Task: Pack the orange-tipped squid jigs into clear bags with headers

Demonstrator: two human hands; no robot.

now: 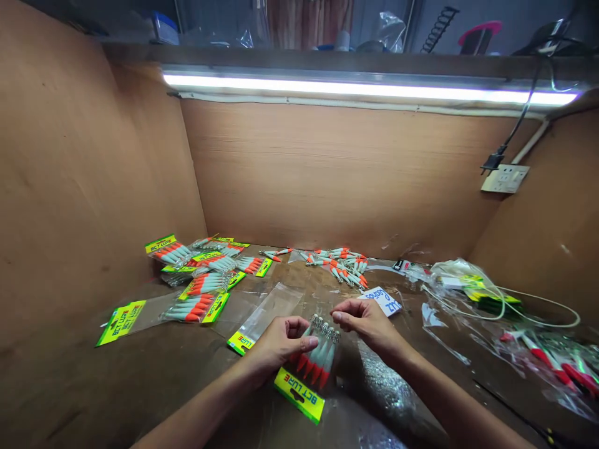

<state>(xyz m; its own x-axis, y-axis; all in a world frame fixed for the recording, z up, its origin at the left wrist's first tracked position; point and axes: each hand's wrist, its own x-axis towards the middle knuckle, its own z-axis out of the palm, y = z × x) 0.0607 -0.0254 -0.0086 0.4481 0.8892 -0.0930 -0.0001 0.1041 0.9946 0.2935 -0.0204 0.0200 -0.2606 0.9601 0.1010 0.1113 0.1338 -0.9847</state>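
Observation:
A clear packet of red-tipped, pale fishing lures [318, 358] lies tilted in front of me, its yellow BCT LURE header [299, 395] towards me. The metal hook crowns of the lures point away from me. My left hand [287, 340] grips the packet's left side, thumb on top. At the hook end, beside the packet's upper right, my right hand [360, 318] has thumb and fingers pinched together. Whatever is between those fingertips, perhaps clear film, cannot be made out. Just beyond my left hand lies an empty clear bag [274, 308] with a yellow header.
Filled lure packets [206, 280] are piled at the left. Loose lures [341, 265] lie at the back. A handwritten card [384, 302] sits beyond my right hand. Plastic bags with a white cord [461, 274] and more red-tipped lures [552, 365] are at the right. Wooden panels surround the table.

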